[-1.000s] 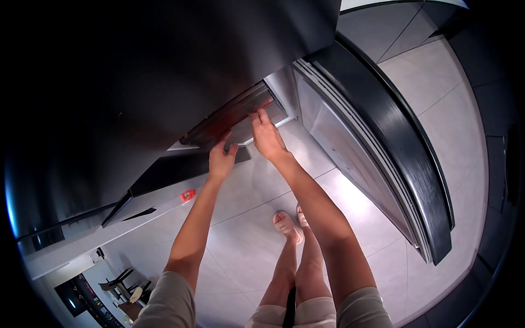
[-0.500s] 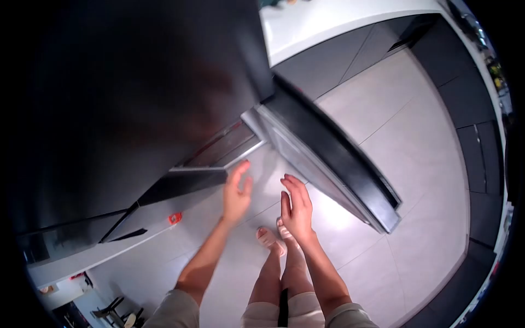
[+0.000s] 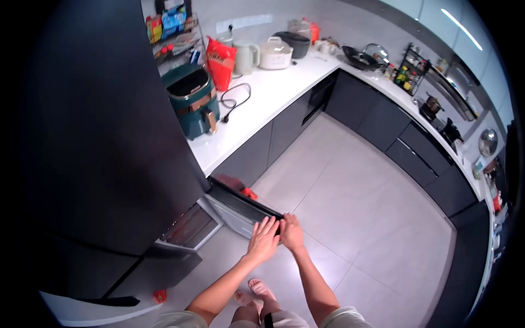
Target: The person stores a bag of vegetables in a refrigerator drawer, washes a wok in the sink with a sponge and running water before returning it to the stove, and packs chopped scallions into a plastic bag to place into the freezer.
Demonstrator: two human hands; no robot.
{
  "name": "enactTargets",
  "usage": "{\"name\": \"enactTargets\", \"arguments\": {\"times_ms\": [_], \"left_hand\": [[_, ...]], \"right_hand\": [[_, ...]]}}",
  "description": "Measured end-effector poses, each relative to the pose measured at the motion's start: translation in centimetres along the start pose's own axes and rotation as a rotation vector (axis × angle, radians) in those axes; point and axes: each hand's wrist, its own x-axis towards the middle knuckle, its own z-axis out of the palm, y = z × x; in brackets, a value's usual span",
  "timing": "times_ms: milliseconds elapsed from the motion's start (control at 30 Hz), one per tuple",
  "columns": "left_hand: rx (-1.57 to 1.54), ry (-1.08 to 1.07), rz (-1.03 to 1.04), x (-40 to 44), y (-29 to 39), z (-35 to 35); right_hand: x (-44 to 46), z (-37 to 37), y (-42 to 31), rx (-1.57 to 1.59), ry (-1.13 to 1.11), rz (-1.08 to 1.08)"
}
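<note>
A tall dark refrigerator (image 3: 109, 136) fills the left side, and its right lower door (image 3: 246, 203) stands swung out. My left hand (image 3: 264, 240) lies against the free end of that door with its fingers stretched out. Right beside it, my right hand (image 3: 291, 233) has its fingers bent over the door's outer edge. Behind my hands, a drawer with a see-through front (image 3: 191, 225) shows in the refrigerator's opening. The left lower door (image 3: 169, 269) also stands out from the body.
A white counter (image 3: 273, 101) runs along the back, holding a green air fryer (image 3: 191, 104), a red bag (image 3: 221, 63), a kettle (image 3: 247, 58) and a white cooker (image 3: 275, 53). Dark cabinets (image 3: 377, 117) line the tiled floor (image 3: 372, 202). A red object (image 3: 159, 296) lies near the left lower door.
My hands were apart in the air between the doors; now both are on the right lower door's end. The view has tilted up, bringing the counter and its appliances into sight.
</note>
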Motion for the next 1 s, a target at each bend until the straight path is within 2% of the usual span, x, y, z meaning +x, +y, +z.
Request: {"name": "enactTargets", "arguments": {"times_ms": [33, 133, 233, 267, 333, 433, 533, 633, 733, 767, 867, 1000], "left_hand": [[0.017, -0.006, -0.01, -0.4, 0.2, -0.2], [0.051, -0.028, -0.056, -2.6, 0.6, -1.1], [0.065, -0.021, -0.106, -6.1, 0.7, -1.8], [0.081, -0.011, -0.115, -7.4, 0.4, -2.0], [0.104, 0.007, -0.141, -10.3, 0.0, -3.2], [0.117, 0.037, -0.21, -14.8, -1.0, -5.6], [0.18, 0.066, -0.294, -18.8, -3.4, -8.3], [0.248, 0.103, -0.406, -21.3, -6.4, -11.0], [0.387, 0.005, -0.476, -23.4, -9.6, -12.8], [0.348, -0.082, -0.539, -24.0, -11.0, -12.9], [0.431, -0.098, -0.544, -25.2, -13.6, -14.1], [0.499, -0.136, -0.754, -24.0, -16.8, -15.4]], "right_hand": [[0.0, -1.2, -1.0, 0.0, -0.173, 0.121], [-1.4, -2.5, -3.2, -0.064, -0.416, 0.195], [-4.7, -3.0, -5.7, -0.059, -0.528, 0.18], [-5.8, -3.2, -6.7, -0.045, -0.637, 0.197], [-8.6, -2.0, -8.7, -0.04, -0.667, 0.168], [-12.1, -0.6, -13.0, -0.136, -0.826, 0.04], [-16.4, 1.1, -18.2, -0.241, -0.74, -0.164], [-17.4, 2.4, -22.2, -0.15, -0.862, -0.238], [-17.3, 4.8, -25.5, -0.133, -0.997, -0.326], [-17.3, 5.5, -26.1, -0.139, -1.034, -0.356], [-17.7, 6.0, -26.1, -0.164, -1.021, -0.407], [-17.6, 4.9, -23.3, -0.072, -1.003, -0.25]]}}
